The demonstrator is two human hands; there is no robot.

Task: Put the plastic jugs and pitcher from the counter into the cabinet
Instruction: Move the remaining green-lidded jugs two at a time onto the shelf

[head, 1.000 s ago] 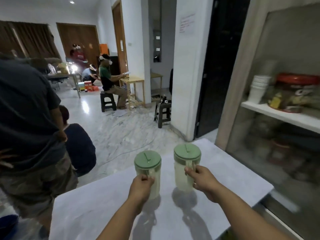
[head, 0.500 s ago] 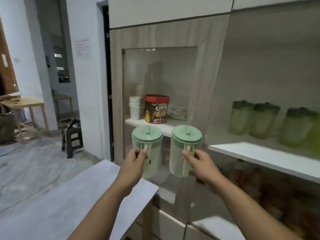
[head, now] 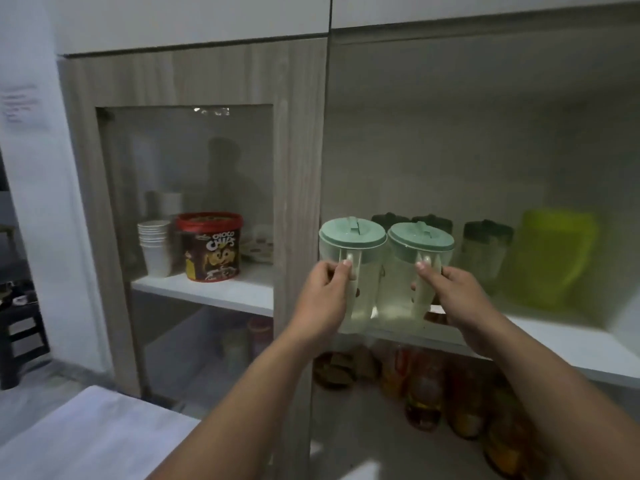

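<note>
I hold two clear plastic jugs with pale green lids side by side at the front of the open cabinet's white shelf [head: 571,344]. My left hand [head: 323,299] grips the handle of the left jug [head: 349,244]. My right hand [head: 450,292] grips the handle of the right jug [head: 412,251]. Both jugs are upright, their bases about level with the shelf's front edge. Behind them on the shelf stand several similar jugs with dark green lids [head: 486,251] and a yellow-green pitcher [head: 550,258].
To the left, behind a glass door [head: 194,306], a shelf carries stacked white cups [head: 156,247] and a red-lidded Choco Chips tub [head: 211,247]. Bottles and jars [head: 426,386] fill the space below the shelf. The white counter [head: 86,441] lies at lower left.
I have turned from the counter to the cabinet, carrying both jugs to the right and forward to the open shelf. The cabinet now fills the view.
</note>
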